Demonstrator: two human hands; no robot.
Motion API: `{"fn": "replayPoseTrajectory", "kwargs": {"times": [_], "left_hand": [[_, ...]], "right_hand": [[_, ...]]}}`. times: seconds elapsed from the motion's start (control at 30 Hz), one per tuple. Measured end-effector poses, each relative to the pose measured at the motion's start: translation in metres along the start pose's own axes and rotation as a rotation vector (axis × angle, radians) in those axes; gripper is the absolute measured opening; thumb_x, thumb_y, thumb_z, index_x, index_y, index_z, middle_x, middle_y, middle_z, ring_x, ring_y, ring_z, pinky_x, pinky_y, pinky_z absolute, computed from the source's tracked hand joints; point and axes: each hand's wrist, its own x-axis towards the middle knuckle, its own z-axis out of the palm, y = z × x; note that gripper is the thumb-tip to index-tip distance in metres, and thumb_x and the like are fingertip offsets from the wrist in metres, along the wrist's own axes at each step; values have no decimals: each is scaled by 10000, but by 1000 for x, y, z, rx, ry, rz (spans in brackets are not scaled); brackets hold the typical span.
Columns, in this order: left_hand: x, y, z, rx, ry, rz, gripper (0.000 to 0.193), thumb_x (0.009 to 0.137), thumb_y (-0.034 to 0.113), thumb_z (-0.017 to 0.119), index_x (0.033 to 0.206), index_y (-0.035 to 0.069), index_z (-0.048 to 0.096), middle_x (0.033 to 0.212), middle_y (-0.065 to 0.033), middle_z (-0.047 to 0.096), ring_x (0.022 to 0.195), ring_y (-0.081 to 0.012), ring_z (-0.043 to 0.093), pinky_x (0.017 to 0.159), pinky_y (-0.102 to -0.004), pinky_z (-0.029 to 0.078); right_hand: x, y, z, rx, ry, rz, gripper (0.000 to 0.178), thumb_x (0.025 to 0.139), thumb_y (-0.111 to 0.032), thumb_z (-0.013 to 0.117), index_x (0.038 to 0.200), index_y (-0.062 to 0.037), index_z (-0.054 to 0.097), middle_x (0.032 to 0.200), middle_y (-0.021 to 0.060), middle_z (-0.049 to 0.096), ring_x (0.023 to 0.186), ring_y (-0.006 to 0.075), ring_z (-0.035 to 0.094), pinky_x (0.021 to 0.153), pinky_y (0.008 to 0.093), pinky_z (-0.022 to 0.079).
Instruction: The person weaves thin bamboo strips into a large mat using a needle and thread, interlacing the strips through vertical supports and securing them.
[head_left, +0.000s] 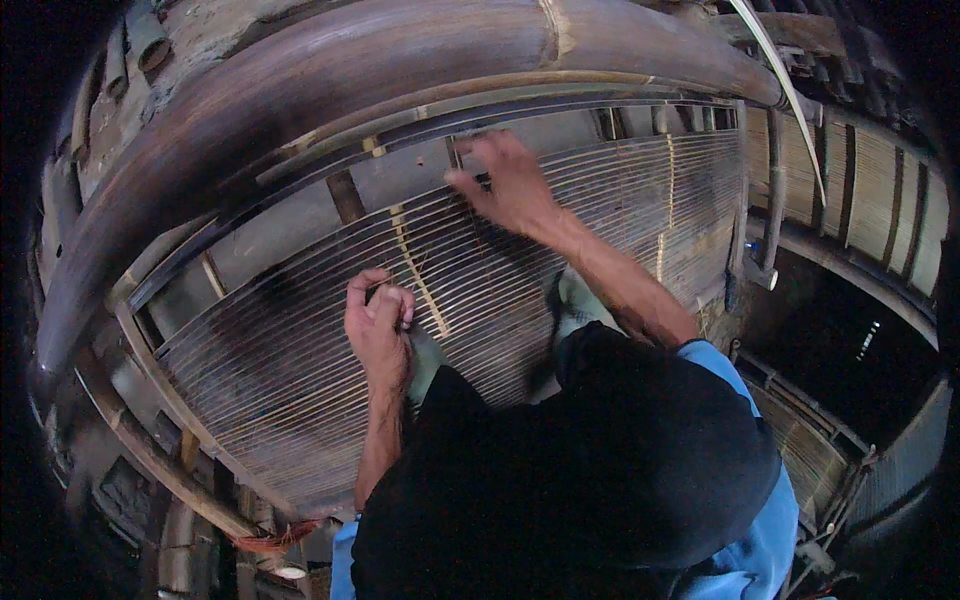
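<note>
A slatted panel (310,340) of many thin, pale bamboo strips lies in front of me, framed by straight side bars. A woven cross binding (420,270) runs over the strips near the middle, and a second binding (670,190) crosses them at the right. My left hand (380,318) is closed, thumb against curled fingers, just left of the middle binding; whatever it may pinch is too small to make out. Farther off, my right hand (505,185) hovers by the panel's far edge, thumb and fingers apart. Its fingertips are blurred by motion.
A thick bamboo pole (400,70) arches across the far side. One long pale strip (785,80) hangs down at upper right. Slatted panels (870,190) stand at the right. Reddish cord (275,542) is tied near the frame's lower left corner.
</note>
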Motion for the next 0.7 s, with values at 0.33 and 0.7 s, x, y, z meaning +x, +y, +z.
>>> {"fn": "replayPoseTrajectory", "kwargs": {"times": [0.33, 0.7], "left_hand": [[-14, -11, 14, 21, -34, 70, 154, 943, -56, 505, 1031, 50, 434, 749, -20, 487, 654, -89, 458, 601, -232, 365], [10, 47, -81, 436, 149, 303, 217, 960, 70, 593, 1155, -14, 550, 864, -83, 666, 797, -138, 607, 731, -270, 475]], "right_hand": [[-49, -37, 6, 296, -239, -385, 370, 794, -357, 745, 676, -55, 566, 661, 107, 551, 730, 319, 555, 820, 431, 450], [-81, -75, 4, 7, -952, -575, 431, 918, -471, 607, 870, -49, 678, 833, 123, 643, 877, 305, 618, 890, 451, 448]]}}
